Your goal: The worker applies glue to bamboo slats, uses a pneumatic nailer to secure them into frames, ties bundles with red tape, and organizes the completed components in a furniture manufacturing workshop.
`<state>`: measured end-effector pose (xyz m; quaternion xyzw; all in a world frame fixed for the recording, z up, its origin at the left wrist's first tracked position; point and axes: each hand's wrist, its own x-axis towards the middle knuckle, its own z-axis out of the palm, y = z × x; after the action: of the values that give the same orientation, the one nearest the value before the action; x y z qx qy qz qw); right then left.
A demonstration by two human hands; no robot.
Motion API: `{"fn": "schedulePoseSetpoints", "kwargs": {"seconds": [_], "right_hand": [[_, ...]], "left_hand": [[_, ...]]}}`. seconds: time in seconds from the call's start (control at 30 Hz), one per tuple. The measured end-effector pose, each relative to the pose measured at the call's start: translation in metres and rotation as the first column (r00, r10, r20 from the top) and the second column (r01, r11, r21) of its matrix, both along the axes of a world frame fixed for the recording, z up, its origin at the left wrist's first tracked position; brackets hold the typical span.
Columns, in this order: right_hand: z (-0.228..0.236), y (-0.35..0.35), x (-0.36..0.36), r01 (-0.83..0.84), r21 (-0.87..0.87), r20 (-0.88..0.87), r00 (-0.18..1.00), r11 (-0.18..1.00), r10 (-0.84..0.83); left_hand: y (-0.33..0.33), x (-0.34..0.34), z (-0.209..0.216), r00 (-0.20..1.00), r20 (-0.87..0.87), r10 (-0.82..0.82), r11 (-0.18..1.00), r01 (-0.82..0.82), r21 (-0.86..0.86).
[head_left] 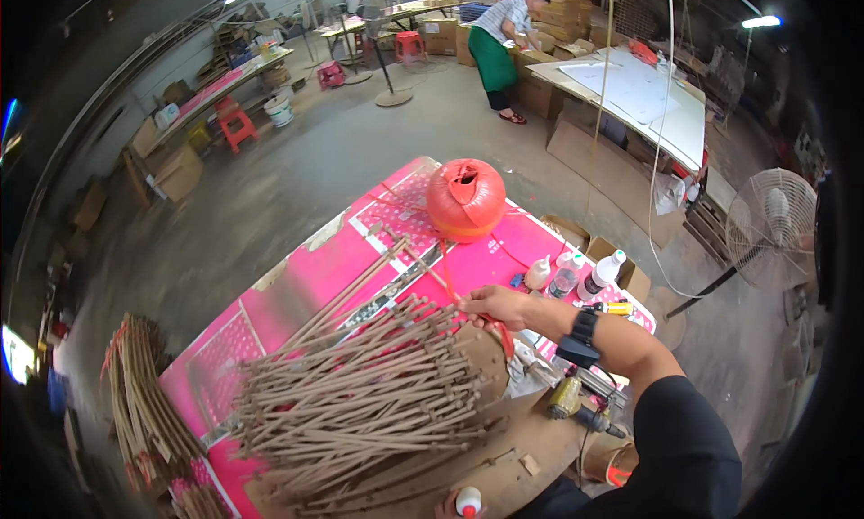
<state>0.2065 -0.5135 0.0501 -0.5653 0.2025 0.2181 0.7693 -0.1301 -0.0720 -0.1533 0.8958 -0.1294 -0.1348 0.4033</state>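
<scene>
My right hand [497, 307] reaches over the far right end of a big pile of thin brown sticks [360, 393], many with small knobs at their ends. Its fingers are closed on a thin stick [430, 269] that points away to the upper left. A red plastic strip [447, 276] hangs from a round red roll of twine [465, 200] and passes by these fingers; whether they also grip it is unclear. At the lower edge, my left hand [446, 506] is mostly cut off, its fingers around a small white bottle [469, 499] with a red tip.
Plastic bottles [603, 274] stand on the pink-covered table [396, 182] to the right. Nearer lies a yellowish power tool [567, 398] with a cord. Bundled sticks [148, 402] are at left, a standing fan [772, 218] at right. A person in a green apron [490, 62] works beyond.
</scene>
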Motion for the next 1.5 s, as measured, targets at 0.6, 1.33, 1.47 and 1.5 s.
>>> {"fn": "schedulePoseSetpoints", "kwargs": {"seconds": [0.6, 1.33, 1.47, 1.5], "right_hand": [[0.232, 0.298, -0.243, -0.341, 0.058, 0.134, 0.934, 0.938, 0.331], [0.126, 0.473, -0.287, -0.660, 0.311, -0.215, 0.652, 0.684, 0.727], [0.098, 0.469, -0.262, -0.720, 0.340, -0.243, 0.555, 0.606, 0.796], [0.085, 0.469, -0.258, -0.779, 0.290, -0.194, 0.521, 0.556, 0.831]], "left_hand": [[0.208, 0.007, 0.166, 0.854, -0.505, 0.122, 0.753, -0.411, -0.514], [0.334, -0.082, 0.263, 0.496, -0.843, 0.208, -0.372, -0.757, -0.538], [0.362, -0.106, 0.301, 0.415, -0.791, 0.450, -0.469, -0.643, -0.605], [0.369, -0.114, 0.314, 0.360, -0.787, 0.501, -0.499, -0.623, -0.603]]}}
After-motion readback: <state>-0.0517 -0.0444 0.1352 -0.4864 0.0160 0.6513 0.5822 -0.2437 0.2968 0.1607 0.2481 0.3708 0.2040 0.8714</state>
